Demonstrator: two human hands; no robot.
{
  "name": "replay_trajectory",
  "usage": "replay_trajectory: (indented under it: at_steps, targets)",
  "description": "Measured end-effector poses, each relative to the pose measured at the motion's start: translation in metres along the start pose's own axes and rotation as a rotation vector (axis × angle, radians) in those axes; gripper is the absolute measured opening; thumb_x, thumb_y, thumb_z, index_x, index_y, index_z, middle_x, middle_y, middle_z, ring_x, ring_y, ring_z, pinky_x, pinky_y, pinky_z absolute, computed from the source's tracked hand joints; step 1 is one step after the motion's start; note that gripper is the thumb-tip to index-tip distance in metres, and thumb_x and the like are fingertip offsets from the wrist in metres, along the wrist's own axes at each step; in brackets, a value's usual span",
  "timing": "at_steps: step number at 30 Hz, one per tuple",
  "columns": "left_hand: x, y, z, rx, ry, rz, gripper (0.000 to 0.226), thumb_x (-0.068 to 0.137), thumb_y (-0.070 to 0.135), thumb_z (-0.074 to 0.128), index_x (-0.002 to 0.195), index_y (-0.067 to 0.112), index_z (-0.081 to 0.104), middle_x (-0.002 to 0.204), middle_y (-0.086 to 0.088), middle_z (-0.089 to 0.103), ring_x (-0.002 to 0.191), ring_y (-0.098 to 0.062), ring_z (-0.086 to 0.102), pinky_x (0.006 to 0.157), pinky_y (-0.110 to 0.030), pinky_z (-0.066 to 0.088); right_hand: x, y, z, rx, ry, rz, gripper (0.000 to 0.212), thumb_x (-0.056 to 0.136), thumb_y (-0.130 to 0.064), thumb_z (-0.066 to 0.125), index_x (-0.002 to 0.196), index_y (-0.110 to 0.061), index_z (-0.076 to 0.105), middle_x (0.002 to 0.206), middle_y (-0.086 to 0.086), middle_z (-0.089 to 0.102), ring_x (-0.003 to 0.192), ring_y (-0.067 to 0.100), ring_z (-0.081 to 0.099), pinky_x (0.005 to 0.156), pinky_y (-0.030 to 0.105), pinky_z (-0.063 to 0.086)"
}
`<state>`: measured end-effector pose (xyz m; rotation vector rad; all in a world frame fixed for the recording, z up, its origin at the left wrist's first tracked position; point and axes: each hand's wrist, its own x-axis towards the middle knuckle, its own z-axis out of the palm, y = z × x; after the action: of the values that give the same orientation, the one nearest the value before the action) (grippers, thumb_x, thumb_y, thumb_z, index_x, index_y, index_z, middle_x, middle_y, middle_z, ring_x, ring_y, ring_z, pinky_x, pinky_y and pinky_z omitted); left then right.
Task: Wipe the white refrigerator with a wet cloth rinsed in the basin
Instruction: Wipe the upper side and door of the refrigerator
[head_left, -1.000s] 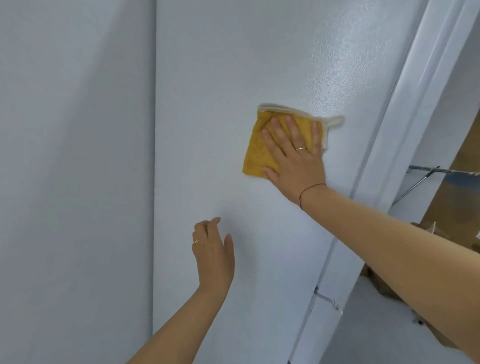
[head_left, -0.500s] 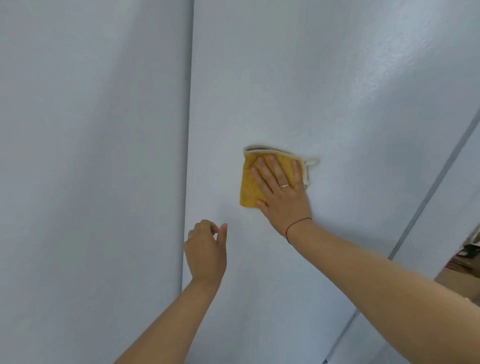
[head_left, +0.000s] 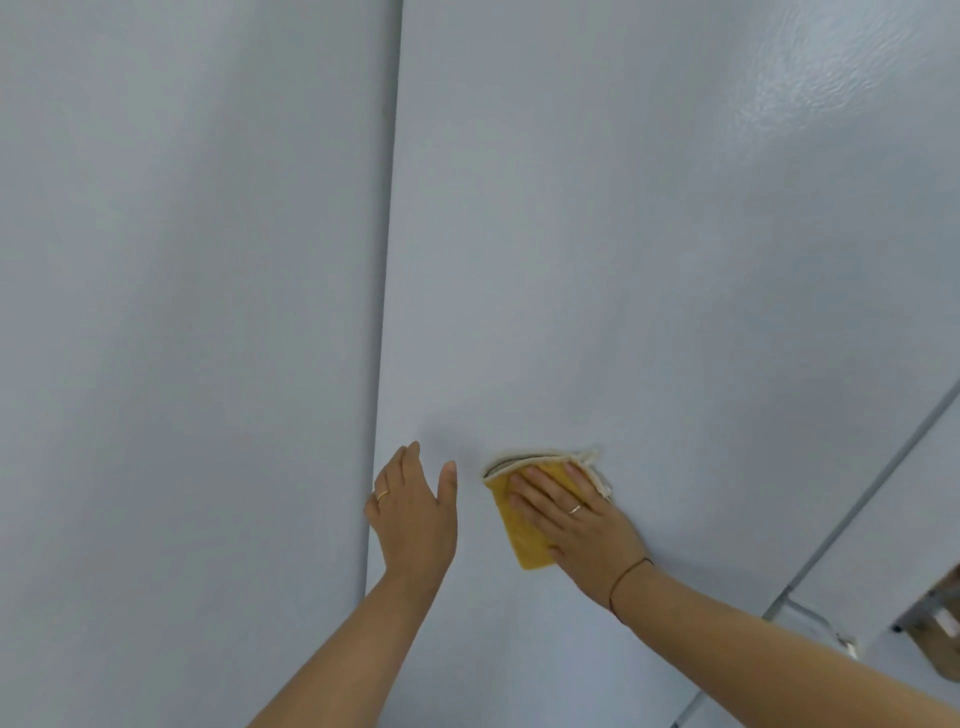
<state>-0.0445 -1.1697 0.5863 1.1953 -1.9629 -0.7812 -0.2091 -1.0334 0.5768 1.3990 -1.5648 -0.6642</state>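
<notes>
The white refrigerator (head_left: 623, 234) fills most of the view as a tall flat side panel. A folded yellow cloth (head_left: 519, 535) with a cream hem lies flat against it, low in the frame. My right hand (head_left: 576, 525) presses the cloth to the panel with straight, spread fingers. To its left, my left hand (head_left: 415, 509) rests flat on the panel beside the cloth, fingers straight, near the panel's left edge. The basin is out of sight.
A white wall (head_left: 182, 312) stands left of the refrigerator, with a narrow dark gap between them. A white door frame (head_left: 857, 519) runs diagonally at the lower right, and a brown object (head_left: 940, 613) shows at the right edge.
My right hand slid the cloth leftward across the panel as my view swung left. My left hand opened from loosely curled to flat, and now lies close beside the cloth.
</notes>
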Motion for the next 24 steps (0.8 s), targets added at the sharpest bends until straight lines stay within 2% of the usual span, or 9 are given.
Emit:
replay_trajectory:
  at_steps: [7, 12, 16, 20, 24]
  targets:
    - [0.012, 0.021, 0.0, -0.019, -0.018, 0.04, 0.06, 0.1, 0.047, 0.031, 0.151, 0.018, 0.02, 0.158, -0.001, 0.022, 0.146, -0.018, 0.015, 0.116, -0.04, 0.01, 0.055, 0.056, -0.04, 0.05, 0.126, 0.219, 0.077, 0.08, -0.041, 0.056, 0.149, -0.018, 0.03, 0.158, 0.001, 0.022, 0.146, 0.022, 0.016, 0.118, 0.053, -0.01]
    - [0.028, 0.028, -0.009, -0.023, 0.018, 0.06, 0.062, 0.099, 0.048, 0.031, 0.152, 0.018, 0.018, 0.159, -0.002, 0.021, 0.146, -0.02, 0.016, 0.116, -0.041, 0.011, 0.119, 0.103, -0.067, 0.078, 0.228, 0.314, 0.081, 0.078, -0.043, 0.059, 0.149, -0.017, 0.03, 0.158, 0.004, 0.022, 0.146, 0.025, 0.016, 0.116, 0.055, -0.006]
    - [0.041, 0.021, -0.016, -0.015, 0.056, 0.06, 0.062, 0.099, 0.047, 0.031, 0.152, 0.017, 0.018, 0.158, -0.004, 0.022, 0.146, -0.022, 0.017, 0.116, -0.042, 0.011, 0.162, 0.129, -0.087, 0.103, 0.284, 0.422, 0.08, 0.082, -0.045, 0.056, 0.15, -0.017, 0.026, 0.159, 0.004, 0.02, 0.147, 0.027, 0.016, 0.114, 0.054, -0.012]
    - [0.044, 0.0, -0.014, -0.011, 0.055, 0.018, 0.062, 0.099, 0.046, 0.032, 0.152, 0.017, 0.017, 0.157, -0.004, 0.023, 0.145, -0.022, 0.018, 0.116, -0.041, 0.011, 0.178, 0.115, -0.085, 0.09, 0.281, 0.485, 0.076, 0.088, -0.045, 0.048, 0.152, -0.015, 0.02, 0.16, 0.007, 0.014, 0.147, 0.029, 0.012, 0.113, 0.057, -0.013]
    - [0.042, -0.028, -0.005, 0.009, 0.032, -0.041, 0.062, 0.099, 0.046, 0.033, 0.152, 0.017, 0.019, 0.157, -0.004, 0.024, 0.145, -0.022, 0.018, 0.115, -0.042, 0.012, 0.184, 0.076, -0.068, 0.099, 0.256, 0.409, 0.077, 0.089, -0.044, 0.048, 0.152, -0.014, 0.017, 0.16, 0.007, 0.012, 0.147, 0.029, 0.011, 0.113, 0.057, -0.012]
